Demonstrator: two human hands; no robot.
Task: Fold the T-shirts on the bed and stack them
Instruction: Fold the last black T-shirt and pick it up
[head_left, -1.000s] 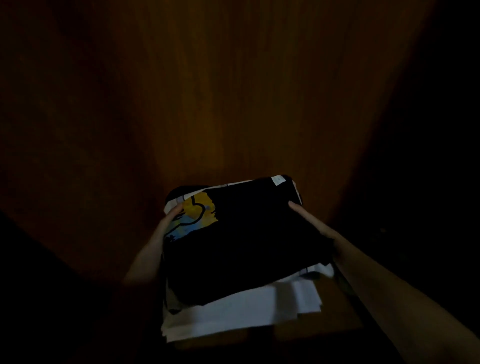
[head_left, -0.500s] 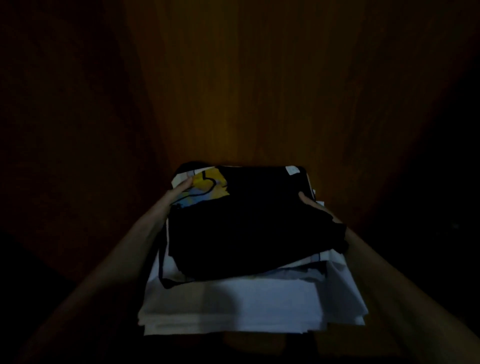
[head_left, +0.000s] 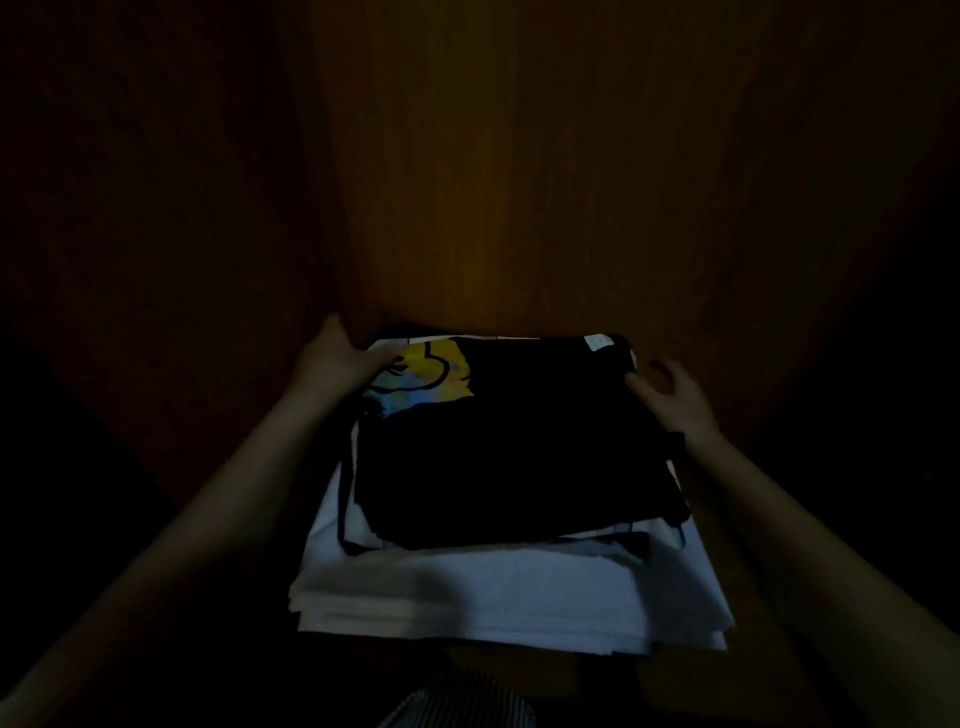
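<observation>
A stack of folded T-shirts sits in a dark wooden compartment. On top lies a black T-shirt (head_left: 514, 447) with a yellow and blue print (head_left: 421, 376) showing at its far left corner. Under it are folded white T-shirts (head_left: 483, 597). My left hand (head_left: 337, 361) rests on the stack's far left corner, fingers laid on the print. My right hand (head_left: 672, 395) is at the far right edge of the black T-shirt, fingers loosely curved and touching it at the thumb side. The stack's underside is hidden.
Brown wooden panels (head_left: 519, 182) close in behind and on both sides of the stack. A wooden shelf edge (head_left: 545, 670) shows below the white shirts. Striped fabric (head_left: 457, 701) is at the bottom edge. The scene is very dim.
The stack has moved deeper toward the back panel with both hands on it. My right hand has come off the top and now sits looser at the right edge.
</observation>
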